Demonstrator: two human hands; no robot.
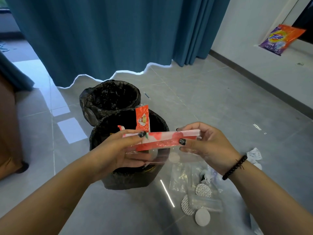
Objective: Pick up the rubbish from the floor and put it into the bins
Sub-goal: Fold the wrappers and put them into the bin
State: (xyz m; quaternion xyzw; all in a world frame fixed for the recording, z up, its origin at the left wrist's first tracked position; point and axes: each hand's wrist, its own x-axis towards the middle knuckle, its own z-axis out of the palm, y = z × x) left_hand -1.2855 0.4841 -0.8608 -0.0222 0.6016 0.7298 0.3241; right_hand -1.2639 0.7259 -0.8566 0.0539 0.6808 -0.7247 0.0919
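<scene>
Head view — both hands, left hand and right hand, grip the red-and-white wrapper above the near bin.

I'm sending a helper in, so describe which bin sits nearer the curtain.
Find the blue curtain. Two black-lined bins stand touching below it; the far bin is right at its hem. Unlike the near bin, no hands or wrappers are over it.

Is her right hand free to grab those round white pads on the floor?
Probably not yet: the right hand pinches the red and white wrapper together with the left hand. The round white pads lie uncovered below it.
</scene>
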